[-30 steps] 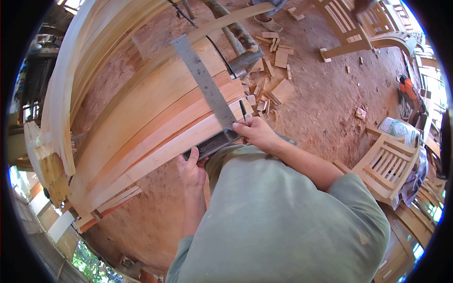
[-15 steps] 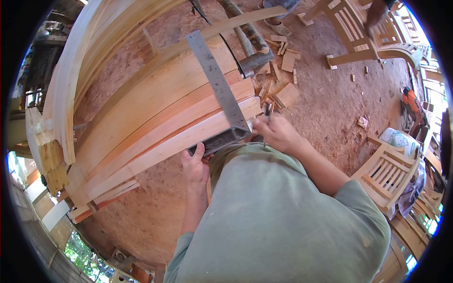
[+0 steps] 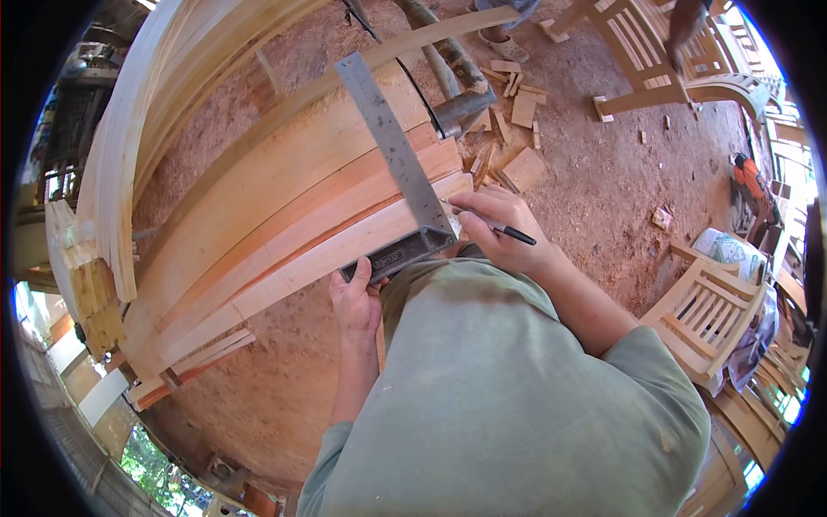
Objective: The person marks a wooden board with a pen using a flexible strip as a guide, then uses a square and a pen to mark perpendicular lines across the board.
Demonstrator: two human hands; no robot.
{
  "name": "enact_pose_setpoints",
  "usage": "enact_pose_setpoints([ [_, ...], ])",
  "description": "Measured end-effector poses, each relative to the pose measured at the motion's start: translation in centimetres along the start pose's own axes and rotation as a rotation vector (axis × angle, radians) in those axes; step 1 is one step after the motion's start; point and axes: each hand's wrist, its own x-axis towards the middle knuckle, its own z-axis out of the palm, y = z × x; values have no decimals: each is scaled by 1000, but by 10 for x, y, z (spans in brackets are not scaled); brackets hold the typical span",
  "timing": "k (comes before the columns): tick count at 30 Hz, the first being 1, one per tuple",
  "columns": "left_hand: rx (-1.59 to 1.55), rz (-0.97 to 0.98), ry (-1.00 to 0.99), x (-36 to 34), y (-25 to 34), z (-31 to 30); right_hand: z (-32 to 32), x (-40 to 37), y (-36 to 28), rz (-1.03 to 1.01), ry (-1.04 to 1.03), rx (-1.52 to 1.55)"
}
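A try square (image 3: 392, 142) with a long grey steel blade lies across the wooden boards (image 3: 293, 233). My left hand (image 3: 357, 302) is closed on the black stock, thumb on top, at the boards' near edge. In my right hand (image 3: 508, 226) I pinch a pen (image 3: 514, 233), its black end toward my wrist. The pen's thin tip meets the right edge of the blade, close to the stock. Whether it touches the wood is hard to make out.
Long curved planks (image 3: 138, 129) rise at the left. Wood offcuts (image 3: 524, 170) lie on the dusty floor beyond the boards' right end. A slatted wooden piece (image 3: 706, 319) and an orange power tool (image 3: 749, 177) are at the right. Another person's hand (image 3: 685, 39) reaches toward a chair frame (image 3: 633, 52).
My right hand has turned and shifted slightly, bringing the pen from nearly upright to slanted with its tip at the blade. My left hand still holds the try square, almost unmoved.
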Motion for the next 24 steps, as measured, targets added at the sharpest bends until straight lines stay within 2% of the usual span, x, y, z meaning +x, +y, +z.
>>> enact_pose_setpoints([
  [10,-31,25,-3,1,0,1,8,4,-1,-31,53,-14],
  [15,-37,17,-1,2,-3,-1,11,9,-3,53,81,-40],
  [19,-28,27,2,2,-2,1,15,13,-2,4,118,-33],
  [24,-35,17,27,1,-2,3,1,12,1,7,-77,-89],
])
